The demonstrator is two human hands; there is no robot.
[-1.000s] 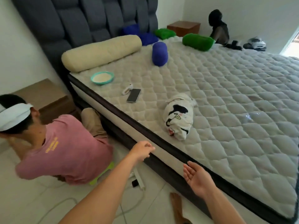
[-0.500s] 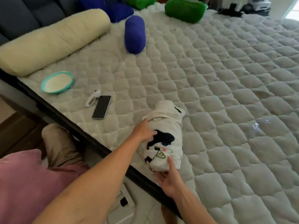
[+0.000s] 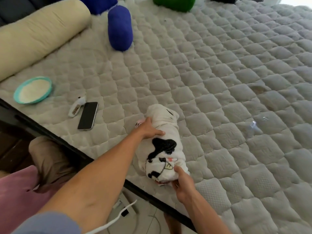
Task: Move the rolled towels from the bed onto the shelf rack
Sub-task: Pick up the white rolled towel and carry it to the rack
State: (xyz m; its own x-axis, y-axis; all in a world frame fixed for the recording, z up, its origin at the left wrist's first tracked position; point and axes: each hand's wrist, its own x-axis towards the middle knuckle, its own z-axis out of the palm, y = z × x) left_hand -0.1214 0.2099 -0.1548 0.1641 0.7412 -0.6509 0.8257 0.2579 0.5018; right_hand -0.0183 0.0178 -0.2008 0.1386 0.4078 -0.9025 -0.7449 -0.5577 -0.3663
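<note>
Across the whole frame stretches the bed point(image 3: 219, 73), a quilted pale mattress with a dark edge running diagonally at the lower left. Up at the headboard end lies a long cream bolster point(image 3: 38, 34), big and heavy-looking, and beside it a blue rolled towel point(image 3: 119, 27) sits on the quilting with a second blue roll point(image 3: 99, 4) just behind it. A green rolled towel point(image 3: 173, 3) peeks in at the top edge. Now to the action: both bare forearms reach in from the bottom, and between them is the white rolled towel point(image 3: 166, 146), printed in black, lying near the bed's near edge. The left hand point(image 3: 150, 129) lies palm-down on the roll's far left side, fingers spread and curled over the cloth, the grip pressing on it. The right hand point(image 3: 183, 184) takes the near end, thumb on top and fingers tucked under, pinching the towel's rolled edge. Off to the left, another person's pink shirt point(image 3: 15, 191) and tan trousers show below the mattress edge. On the mattress, a teal bowl point(image 3: 33, 90) holds something white and powdery. Close by, a dark phone point(image 3: 88, 115) lies flat, touching a small white device point(image 3: 76, 108) beside it. White cable point(image 3: 116, 218) trails over the tiled floor below.
</note>
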